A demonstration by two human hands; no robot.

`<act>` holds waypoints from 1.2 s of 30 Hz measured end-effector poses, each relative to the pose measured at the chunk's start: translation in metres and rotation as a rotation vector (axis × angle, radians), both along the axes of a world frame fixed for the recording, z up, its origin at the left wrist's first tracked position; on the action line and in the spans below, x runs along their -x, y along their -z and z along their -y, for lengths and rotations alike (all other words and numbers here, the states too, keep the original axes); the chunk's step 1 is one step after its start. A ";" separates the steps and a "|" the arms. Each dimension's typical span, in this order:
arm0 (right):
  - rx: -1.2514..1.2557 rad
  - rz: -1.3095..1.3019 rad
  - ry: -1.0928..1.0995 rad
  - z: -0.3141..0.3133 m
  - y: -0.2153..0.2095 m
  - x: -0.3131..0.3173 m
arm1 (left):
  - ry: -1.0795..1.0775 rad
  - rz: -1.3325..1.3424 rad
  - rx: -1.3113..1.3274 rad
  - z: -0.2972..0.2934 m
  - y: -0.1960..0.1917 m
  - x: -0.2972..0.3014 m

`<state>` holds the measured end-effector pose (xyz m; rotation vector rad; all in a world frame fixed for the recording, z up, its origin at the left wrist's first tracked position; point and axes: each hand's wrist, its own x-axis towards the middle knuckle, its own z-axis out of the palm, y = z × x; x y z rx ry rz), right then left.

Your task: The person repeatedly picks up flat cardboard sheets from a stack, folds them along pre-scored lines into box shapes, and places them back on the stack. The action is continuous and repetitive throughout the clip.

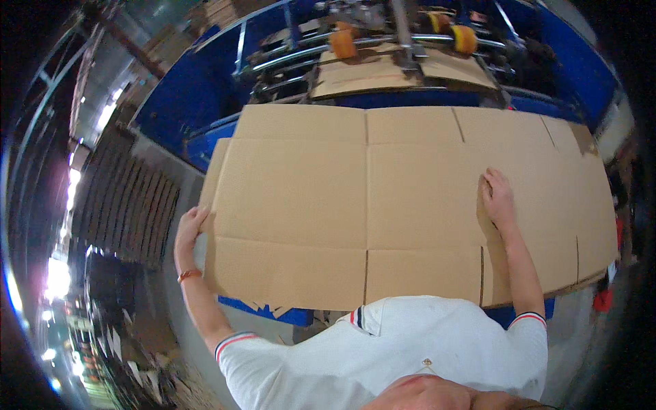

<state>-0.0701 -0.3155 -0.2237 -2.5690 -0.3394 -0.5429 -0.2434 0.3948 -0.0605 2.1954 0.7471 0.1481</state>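
Note:
A large flat cardboard box blank (pixel 301 191), creased and slotted, lies spread in front of me over a blue-framed machine. At its left edge, my left hand (pixel 191 225) is closed, with the fingertips and thumb pinching the border of the board. My right hand (pixel 498 196) rests on the right part of the blank, its fingers curled in and pressed together against the surface. Nothing shows in that hand. A narrow flap (pixel 213 174) juts out along the blank's left side, just above my left hand.
Beyond the blank stands the blue machine (pixel 198 89) with metal shafts, orange rollers (pixel 343 42) and more cardboard (pixel 362 70) under them. Stacked cardboard (pixel 126 195) stands at the left. A blue support (pixel 295 316) shows below the near edge, with torn scraps on it.

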 end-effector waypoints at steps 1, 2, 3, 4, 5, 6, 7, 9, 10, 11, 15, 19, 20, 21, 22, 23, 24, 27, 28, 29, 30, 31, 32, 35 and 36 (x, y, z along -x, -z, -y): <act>0.020 -0.016 -0.015 0.003 -0.001 0.018 | 0.039 0.027 0.203 0.002 -0.009 0.016; 0.042 -0.029 -0.027 0.007 -0.006 0.039 | 0.178 0.228 0.199 -0.017 -0.003 0.048; 0.066 -0.039 -0.042 0.014 -0.011 0.056 | 0.186 0.326 0.240 -0.020 -0.007 0.071; 0.049 -0.077 0.017 0.022 -0.018 0.072 | 0.120 0.429 0.264 -0.015 -0.006 0.095; 0.024 -0.116 0.062 0.027 -0.025 0.088 | 0.030 0.528 0.276 -0.007 -0.007 0.123; 0.008 -0.162 0.128 0.033 -0.028 0.106 | -0.046 0.609 0.304 0.006 0.004 0.134; -0.023 -0.162 0.248 0.044 -0.022 0.123 | -0.101 0.651 0.325 0.027 0.013 0.137; -0.069 -0.150 0.467 0.079 -0.006 0.153 | -0.196 0.696 0.365 0.077 0.046 0.144; -0.002 -0.125 0.634 0.102 0.007 0.170 | -0.216 0.681 0.395 0.102 0.068 0.142; 0.064 -0.099 0.778 0.129 0.025 0.181 | -0.225 0.653 0.411 0.125 0.085 0.143; -0.387 0.281 1.157 0.290 0.096 0.237 | -0.118 0.601 0.374 0.150 0.071 0.121; -1.913 0.103 0.827 0.373 0.091 0.285 | -0.084 0.682 0.260 0.108 0.002 0.089; -2.111 0.088 0.607 0.373 0.085 0.287 | -0.096 0.690 0.224 0.103 -0.010 0.084; -2.101 0.080 0.759 0.369 0.084 0.281 | -0.109 0.697 0.189 0.099 -0.017 0.080; -2.028 0.175 0.755 0.362 0.086 0.273 | -0.106 0.659 0.128 0.096 -0.012 0.075; -1.943 0.279 0.752 0.357 0.089 0.269 | -0.096 0.619 0.078 0.089 0.001 0.063; -1.856 0.387 0.750 0.354 0.094 0.268 | -0.085 0.582 0.033 0.086 0.013 0.050; -1.556 0.582 0.645 0.213 -0.033 0.229 | -0.089 0.715 0.056 0.143 0.018 0.051; -1.419 0.617 0.594 0.171 -0.088 0.227 | -0.133 0.671 0.029 0.140 0.042 0.041; -1.281 0.649 0.555 0.141 -0.106 0.218 | -0.169 0.633 -0.026 0.147 0.052 0.035; -1.142 0.675 0.514 0.116 -0.116 0.211 | -0.034 0.632 -0.055 0.158 0.063 0.034; -0.873 0.619 0.607 0.096 -0.115 0.203 | 0.037 0.666 0.054 0.171 0.080 0.028; -0.593 0.555 0.691 0.077 -0.112 0.193 | 0.108 0.690 0.172 0.190 0.093 0.018; -0.281 0.528 0.141 0.026 -0.129 0.155 | 0.466 0.760 -0.274 0.278 0.065 0.000; -0.215 0.525 0.002 0.017 -0.135 0.147 | 0.569 0.768 -0.313 0.296 0.058 -0.001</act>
